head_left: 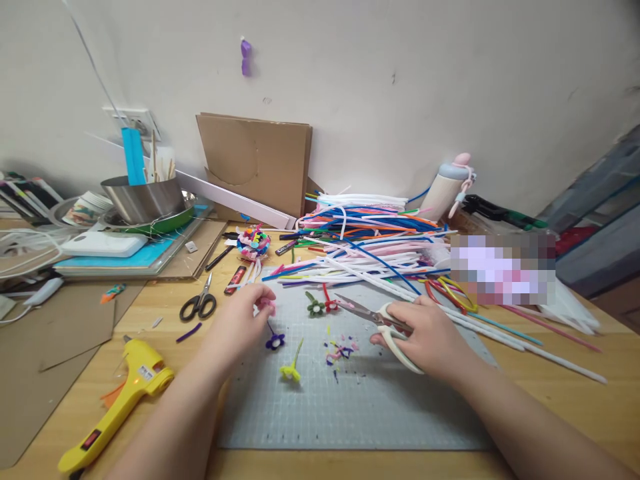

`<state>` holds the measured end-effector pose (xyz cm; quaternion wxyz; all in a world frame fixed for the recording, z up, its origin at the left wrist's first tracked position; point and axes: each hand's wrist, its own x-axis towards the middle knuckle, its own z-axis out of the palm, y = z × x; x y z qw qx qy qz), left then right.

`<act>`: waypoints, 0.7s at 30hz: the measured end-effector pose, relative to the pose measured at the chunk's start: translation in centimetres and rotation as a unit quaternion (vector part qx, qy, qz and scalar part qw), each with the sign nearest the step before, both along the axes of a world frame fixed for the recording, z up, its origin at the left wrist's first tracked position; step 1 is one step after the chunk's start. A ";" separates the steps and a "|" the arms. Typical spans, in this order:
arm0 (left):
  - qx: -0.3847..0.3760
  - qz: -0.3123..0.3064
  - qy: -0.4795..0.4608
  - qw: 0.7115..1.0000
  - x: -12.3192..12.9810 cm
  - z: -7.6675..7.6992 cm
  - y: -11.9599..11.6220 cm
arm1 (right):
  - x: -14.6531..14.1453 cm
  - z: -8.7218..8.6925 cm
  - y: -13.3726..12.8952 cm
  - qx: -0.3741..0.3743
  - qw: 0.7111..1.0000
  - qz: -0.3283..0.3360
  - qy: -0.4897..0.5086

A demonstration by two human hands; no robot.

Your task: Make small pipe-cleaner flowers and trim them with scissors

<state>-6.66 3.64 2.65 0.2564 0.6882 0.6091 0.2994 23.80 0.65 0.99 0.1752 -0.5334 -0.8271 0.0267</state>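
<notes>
The cutting mat lies on the wooden counter, and the two hands are above it. Over the left part of the mat, the left hand has its fingers bent, with a small pink piece at the fingertips; I cannot tell if it grips this piece or only touches it. Over the right part, the right hand is closed around the white-handled scissors, whose blades point to the mat's left side. On the mat lie a purple flower, a yellow flower, a green flower and a red flower. Small colourful scraps are scattered near the mat's middle. A pile of fuzzy stems lies along the mat's far edge. To the left of the mat are the black-handled scissors and a yellow glue gun.
</notes>
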 end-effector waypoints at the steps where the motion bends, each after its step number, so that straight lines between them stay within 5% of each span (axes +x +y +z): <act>1: -0.007 -0.009 0.014 1.000 0.0 -0.4 0.1 | 0.0 0.0 0.0 -0.002 1.000 -0.002 -0.003; 7: 0.003 -0.025 0.006 1.000 0.8 -2.2 0.1 | 0.0 0.0 0.0 -0.002 1.000 -0.003 -0.006; 11: 0.061 -0.042 -0.027 0.997 2.3 -2.3 0.3 | -0.2 -0.1 0.1 -0.014 1.000 -0.001 -0.003; 21: 0.024 -0.103 -0.031 0.994 5.9 -2.8 1.2 | -0.2 -0.6 0.4 -0.035 0.999 -0.016 0.002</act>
